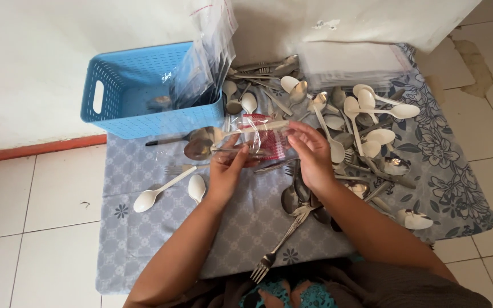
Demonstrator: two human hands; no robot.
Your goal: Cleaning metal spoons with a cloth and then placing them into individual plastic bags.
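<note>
— Forearms come up from the bottom edge, and between them a metal fork lies on the patterned cloth spread over the tiled floor. What's farther left?

— Two white plastic spoons, loose on the cloth and well apart from the main heap. Behind them sits a blue basket with clear bags standing in it, near enough to reach.

— And the hands?

— Both are raised over the cloth, holding a clear packet between them, with a metal spoon and a white handle showing through it. The left hand has its fingers pinched on the packet's near left edge, wrist bent upward. The right hand curls over the right end, fingers closed on it — a grip that keeps the film taut and level.

— To the right?

— A heap of cutlery — steel and white plastic spoons mixed, with a stack of flat bags behind.
</note>
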